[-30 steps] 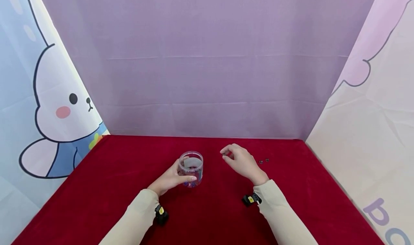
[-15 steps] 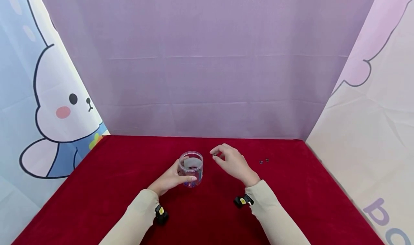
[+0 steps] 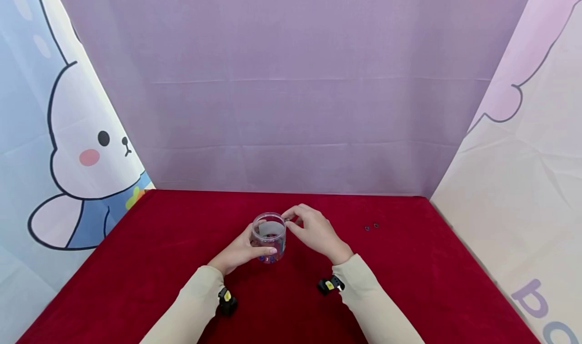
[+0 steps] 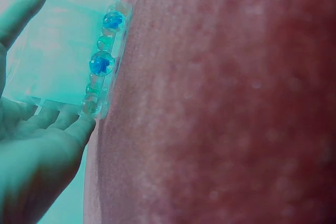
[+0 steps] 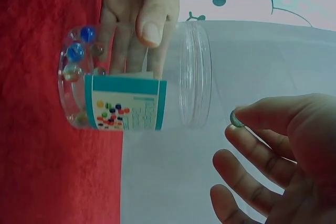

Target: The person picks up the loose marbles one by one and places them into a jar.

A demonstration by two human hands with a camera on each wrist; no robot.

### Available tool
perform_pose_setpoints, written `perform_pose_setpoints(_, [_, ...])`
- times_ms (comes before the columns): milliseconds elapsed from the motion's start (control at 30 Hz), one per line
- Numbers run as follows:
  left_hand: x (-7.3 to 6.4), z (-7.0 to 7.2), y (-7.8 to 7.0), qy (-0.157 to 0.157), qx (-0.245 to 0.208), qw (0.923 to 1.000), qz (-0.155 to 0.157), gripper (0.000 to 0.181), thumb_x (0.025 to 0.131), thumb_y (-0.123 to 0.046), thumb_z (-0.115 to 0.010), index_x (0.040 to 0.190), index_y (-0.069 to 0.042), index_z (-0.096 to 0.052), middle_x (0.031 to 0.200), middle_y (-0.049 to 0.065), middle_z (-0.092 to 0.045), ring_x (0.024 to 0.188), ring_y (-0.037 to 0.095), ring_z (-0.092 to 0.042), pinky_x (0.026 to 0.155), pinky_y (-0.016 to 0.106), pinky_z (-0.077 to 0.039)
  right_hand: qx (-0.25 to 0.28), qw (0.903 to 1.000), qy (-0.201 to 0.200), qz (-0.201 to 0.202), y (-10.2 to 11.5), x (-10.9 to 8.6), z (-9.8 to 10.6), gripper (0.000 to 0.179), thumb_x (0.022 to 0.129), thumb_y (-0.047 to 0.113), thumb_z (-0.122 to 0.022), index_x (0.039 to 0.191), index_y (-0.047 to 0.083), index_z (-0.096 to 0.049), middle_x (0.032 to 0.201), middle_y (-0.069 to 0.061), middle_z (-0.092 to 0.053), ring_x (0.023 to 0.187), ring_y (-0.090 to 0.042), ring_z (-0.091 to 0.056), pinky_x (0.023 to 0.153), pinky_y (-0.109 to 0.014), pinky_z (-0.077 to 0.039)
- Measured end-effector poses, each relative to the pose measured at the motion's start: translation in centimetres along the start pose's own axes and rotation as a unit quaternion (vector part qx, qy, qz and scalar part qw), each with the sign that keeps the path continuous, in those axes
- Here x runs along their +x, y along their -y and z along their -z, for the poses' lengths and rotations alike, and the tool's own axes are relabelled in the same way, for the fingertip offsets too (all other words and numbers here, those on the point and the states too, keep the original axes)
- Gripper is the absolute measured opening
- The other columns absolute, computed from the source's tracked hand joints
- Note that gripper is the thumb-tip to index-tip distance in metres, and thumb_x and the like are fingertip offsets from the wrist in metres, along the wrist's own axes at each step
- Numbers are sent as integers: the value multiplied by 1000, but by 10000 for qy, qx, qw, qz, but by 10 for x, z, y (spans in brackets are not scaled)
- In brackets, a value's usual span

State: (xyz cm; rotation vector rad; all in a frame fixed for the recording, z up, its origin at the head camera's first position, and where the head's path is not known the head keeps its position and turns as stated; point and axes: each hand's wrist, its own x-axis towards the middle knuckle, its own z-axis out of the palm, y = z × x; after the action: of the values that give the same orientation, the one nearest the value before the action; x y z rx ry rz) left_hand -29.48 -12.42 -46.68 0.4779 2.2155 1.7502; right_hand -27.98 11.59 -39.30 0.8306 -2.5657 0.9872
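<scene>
My left hand grips a clear plastic jar around its side, thumb across the front. The jar stands upright and lidless on the red cloth. Several glass marbles, blue and clear-greenish ones among them, lie on its bottom. Just right of the rim, my right hand pinches a small greenish marble between thumb and index finger. In the right wrist view that marble is outside the jar, a short way from its mouth, and mostly covered by the fingertips.
Two dark marbles, one left of the other, lie on the red cloth to the right. A purple curtain hangs behind, with printed cloth panels at both sides.
My right hand has moved left with the pinched marble, from out over the cloth to beside the jar's rim. The left hand and the jar have stayed in place.
</scene>
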Motion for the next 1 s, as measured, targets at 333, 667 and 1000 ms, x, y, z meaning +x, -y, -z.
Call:
perform_pose_setpoints(333, [-1,1,0,51,-54,10000,-40,92,87,-27,-81,156,-15,-22,147,13,-45,133,30,-45,108,52,-39,96,9997,198,116,8,3,-14,21,96,18,-70,117,13,-71,102,7,-63,81,-9,-56,62,-24,-52])
perform_pose_setpoints(667, [-1,0,-2,82,-87,9999,-27,93,87,-30,-81,157,-16,-21,146,11,-45,132,28,-44,106,50,-41,8,9996,223,169,10,5,-18,18,96,15,-70,114,13,-72,96,9,-61,74,-9,-53,59,-25,-49])
perform_pose_setpoints(1000, [-3,0,-4,89,-141,9999,-34,93,87,-28,-81,157,-17,-21,146,9,-45,132,27,-45,107,50,-41,-17,9996,269,77,12,1,-15,28,97,20,-70,124,15,-68,98,7,-61,75,-7,-55,60,-24,-50])
